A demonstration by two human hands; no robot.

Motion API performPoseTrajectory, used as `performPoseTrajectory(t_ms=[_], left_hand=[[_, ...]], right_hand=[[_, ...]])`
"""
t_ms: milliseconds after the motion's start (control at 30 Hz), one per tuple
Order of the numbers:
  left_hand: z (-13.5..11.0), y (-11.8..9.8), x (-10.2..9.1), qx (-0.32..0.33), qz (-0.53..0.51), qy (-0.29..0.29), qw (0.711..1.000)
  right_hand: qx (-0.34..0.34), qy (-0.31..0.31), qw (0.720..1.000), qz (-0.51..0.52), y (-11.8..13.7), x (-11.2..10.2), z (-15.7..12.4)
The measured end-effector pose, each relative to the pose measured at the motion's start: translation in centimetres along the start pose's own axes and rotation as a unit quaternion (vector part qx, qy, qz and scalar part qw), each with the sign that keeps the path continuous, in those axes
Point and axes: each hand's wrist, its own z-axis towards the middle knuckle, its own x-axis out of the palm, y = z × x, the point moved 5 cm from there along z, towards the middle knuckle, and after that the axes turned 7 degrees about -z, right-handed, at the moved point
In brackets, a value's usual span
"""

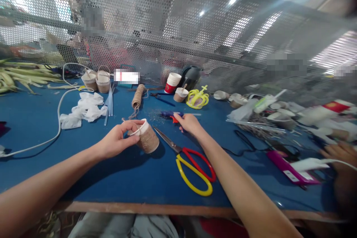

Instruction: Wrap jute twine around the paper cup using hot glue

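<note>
My left hand [122, 137] grips the rim of a paper cup [150, 139] wrapped in brown twine, its white rim bare. The cup is tilted, and a loose strand lies across its rim by my fingers. Closed around a blue glue gun [167, 113] with an orange trigger is my right hand [189, 123]. The gun's nozzle points left, and a clear glue stick [195, 114] shows at its back end. Between my arms lie large scissors [178, 149] with one red and one yellow handle. Behind the cup rests a spool of twine [138, 96].
White crumpled pieces [86, 108] and clear glue sticks [109, 104] lie left. Twine-wrapped cups [103, 81] and a yellow woven crown shape [197, 98] stand behind. At right are a cluttered pile [259, 115], a magenta power strip [290, 169] and another person's hand [338, 154].
</note>
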Motion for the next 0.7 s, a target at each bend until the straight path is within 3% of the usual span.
performPoseTrajectory(t_ms=[100,167,267,300,333,400,500,600,700], left_hand=[[0.0,-0.1,0.1,0.007,0.011,0.003,1.000],[0.0,-0.2,0.2,0.009,0.022,0.006,1.000],[-0.2,-0.4,0.5,0.009,0.030,0.008,0.999],[-0.2,-0.5,0.6,0.006,0.031,0.010,0.999],[-0.3,-0.5,0.7,0.002,0.032,0.012,0.999],[-0.3,-0.4,0.9,-0.011,0.037,0.016,0.999],[-0.3,-0.4,0.8,-0.029,0.031,0.007,0.999],[-0.2,-0.4,0.6,-0.048,-0.014,0.003,0.999],[-0.2,-0.6,0.6,-0.057,-0.070,0.010,0.996]], right_hand=[[-0.043,-0.031,0.998,-0.043,1.8,-0.8,-1.2],[-0.109,-0.054,0.991,-0.054,4.4,-1.6,-3.2],[-0.264,-0.026,0.964,-0.032,9.5,-1.7,-7.5],[-0.356,-0.009,0.934,-0.015,11.5,-1.4,-9.1],[-0.407,0.001,0.914,-0.014,13.0,-1.1,-10.3],[-0.427,0.049,0.902,-0.047,14.6,0.1,-11.4],[-0.403,0.082,0.910,-0.046,14.8,1.1,-11.1],[-0.389,0.063,0.919,0.000,13.8,0.6,-10.6],[-0.375,0.046,0.918,0.122,12.2,-0.6,-10.5]])
